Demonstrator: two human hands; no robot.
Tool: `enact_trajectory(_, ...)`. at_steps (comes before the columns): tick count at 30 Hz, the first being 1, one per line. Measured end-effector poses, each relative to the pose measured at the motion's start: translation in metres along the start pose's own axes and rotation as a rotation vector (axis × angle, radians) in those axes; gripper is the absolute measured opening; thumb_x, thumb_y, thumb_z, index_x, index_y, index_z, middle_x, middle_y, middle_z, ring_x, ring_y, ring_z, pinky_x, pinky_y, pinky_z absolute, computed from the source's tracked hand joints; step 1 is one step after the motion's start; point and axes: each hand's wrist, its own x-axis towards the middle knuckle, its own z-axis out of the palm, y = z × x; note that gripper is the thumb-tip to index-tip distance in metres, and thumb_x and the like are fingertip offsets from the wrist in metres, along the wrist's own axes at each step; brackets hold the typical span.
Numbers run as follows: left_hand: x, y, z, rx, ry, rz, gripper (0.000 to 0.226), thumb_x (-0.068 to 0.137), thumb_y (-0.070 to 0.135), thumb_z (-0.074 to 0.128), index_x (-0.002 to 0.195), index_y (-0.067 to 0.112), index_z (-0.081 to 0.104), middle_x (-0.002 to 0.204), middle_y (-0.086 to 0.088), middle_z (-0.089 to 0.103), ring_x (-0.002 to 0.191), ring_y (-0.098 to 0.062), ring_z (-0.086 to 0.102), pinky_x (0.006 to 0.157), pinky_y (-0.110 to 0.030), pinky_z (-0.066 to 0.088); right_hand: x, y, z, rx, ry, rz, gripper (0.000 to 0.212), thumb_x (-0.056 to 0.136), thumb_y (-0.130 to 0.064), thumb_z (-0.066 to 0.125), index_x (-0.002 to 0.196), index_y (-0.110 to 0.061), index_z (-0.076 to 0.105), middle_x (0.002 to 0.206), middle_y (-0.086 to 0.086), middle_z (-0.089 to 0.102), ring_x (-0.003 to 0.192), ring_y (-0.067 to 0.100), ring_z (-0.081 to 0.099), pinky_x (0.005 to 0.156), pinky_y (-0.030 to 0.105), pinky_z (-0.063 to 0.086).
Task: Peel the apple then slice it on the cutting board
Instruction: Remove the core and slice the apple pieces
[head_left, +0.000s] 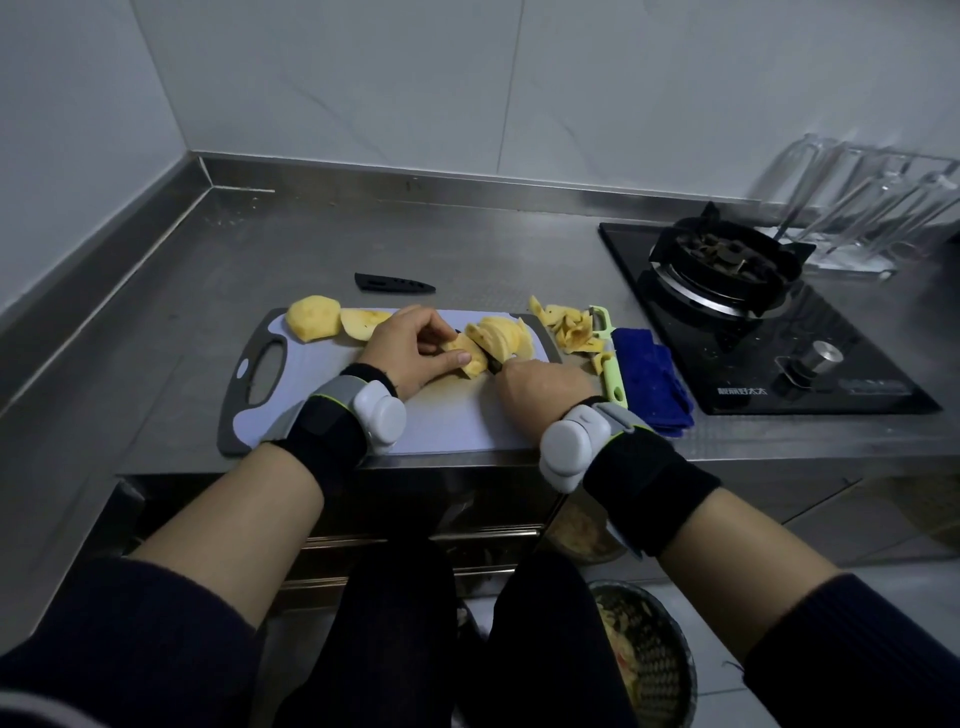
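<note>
Gripping one knife (492, 363), right hand (543, 388); left hand (409, 349) pinches one apple piece (466, 359)

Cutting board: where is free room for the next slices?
Bare board lies near the front edge, between both wrists, and beside the handle. The counter behind the board, left of the knife sheath, is free too. Crowded: the board's right end with slices, then peels, peeler and blue cloth.

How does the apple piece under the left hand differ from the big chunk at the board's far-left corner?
The held apple piece is gripped by the left hand, with the knife against it; the big chunk lies untouched. The held apple piece looks smaller; the big chunk is bulkier and rounder. Both are peeled and on the cutting board.
</note>
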Motion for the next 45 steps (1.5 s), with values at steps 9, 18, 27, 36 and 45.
enact_trajectory(9, 0.0, 0.001, -0.001, 0.008, 0.005, 0.005, 0.029, 0.071, 0.023, 0.085, 0.087, 0.011, 0.064, 0.099, -0.003, 0.062, 0.091, -0.018, 0.065, 0.088, -0.032, 0.055, -0.002, 0.002, -0.001, -0.003, -0.035, 0.0, 0.028, 0.101, -0.013, 0.034, 0.122, -0.004, 0.05, 0.103, 0.006, 0.065, 0.093, 0.026, 0.065, 0.068, 0.034, 0.042)
enact_trajectory(18, -0.002, 0.002, -0.003, 0.007, 0.011, 0.008, 0.028, 0.072, 0.022, 0.085, 0.087, 0.01, 0.064, 0.099, -0.003, 0.062, 0.09, -0.019, 0.064, 0.088, -0.032, 0.055, 0.005, -0.003, -0.014, 0.025, -0.086, 0.067, 0.02, 0.1, -0.014, 0.04, 0.106, -0.014, 0.059, 0.092, 0.0, 0.059, 0.08, 0.02, 0.054, 0.071, 0.034, 0.043)
enact_trajectory(27, -0.002, 0.005, -0.002, -0.033, 0.015, -0.028, 0.029, 0.07, 0.023, 0.086, 0.084, 0.016, 0.062, 0.096, 0.001, 0.06, 0.09, -0.019, 0.065, 0.085, -0.027, 0.056, -0.005, 0.008, -0.008, 0.029, 0.135, -0.001, 0.018, 0.098, -0.017, 0.038, 0.103, -0.009, 0.054, 0.077, 0.002, 0.051, 0.075, 0.025, 0.062, 0.068, 0.039, 0.051)
enact_trajectory(36, -0.002, 0.003, -0.002, -0.018, 0.024, -0.002, 0.029, 0.069, 0.022, 0.087, 0.076, 0.022, 0.058, 0.096, -0.001, 0.06, 0.088, -0.019, 0.065, 0.084, -0.03, 0.056, -0.013, 0.004, -0.009, -0.042, 0.137, -0.048, 0.013, 0.097, -0.011, 0.037, 0.099, -0.009, 0.05, 0.061, -0.002, 0.035, 0.064, 0.024, 0.048, 0.062, 0.034, 0.038)
enact_trajectory(45, -0.001, 0.004, -0.001, 0.033, 0.026, 0.042, 0.029, 0.071, 0.02, 0.086, 0.079, 0.016, 0.058, 0.092, -0.001, 0.058, 0.084, -0.02, 0.062, 0.075, -0.016, 0.049, -0.006, -0.006, -0.016, -0.005, 0.017, 0.001, 0.019, 0.099, -0.014, 0.036, 0.108, -0.01, 0.053, 0.098, 0.004, 0.063, 0.082, 0.025, 0.06, 0.066, 0.035, 0.038)
